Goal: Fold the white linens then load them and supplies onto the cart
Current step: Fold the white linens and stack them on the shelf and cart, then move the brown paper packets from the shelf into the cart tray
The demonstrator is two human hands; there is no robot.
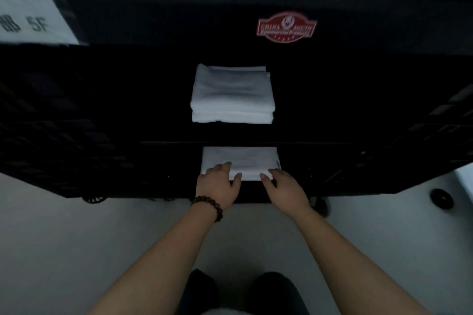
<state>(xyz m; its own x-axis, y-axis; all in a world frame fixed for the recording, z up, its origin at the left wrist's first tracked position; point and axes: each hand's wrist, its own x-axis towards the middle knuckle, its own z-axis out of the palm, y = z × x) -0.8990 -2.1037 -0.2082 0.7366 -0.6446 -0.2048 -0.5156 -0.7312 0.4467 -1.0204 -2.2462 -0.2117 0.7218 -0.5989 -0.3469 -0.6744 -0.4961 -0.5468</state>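
A black housekeeping cart (345, 100) fills the upper view. On its middle shelf lies a stack of folded white linens (232, 94). One folded white linen (240, 158) lies on the lower shelf. My left hand (217, 183) rests on that linen's near left corner, fingers fairly straight on top. The fingers of my right hand (284, 185) touch its near right corner. A bead bracelet circles my left wrist.
A red oval logo (286, 27) marks the cart's upper panel, and a white paper label (33, 22) reading "5F" sits at the upper left. Cart wheels (441, 198) stand on the pale floor (76, 233). My dark shoes show at the bottom.
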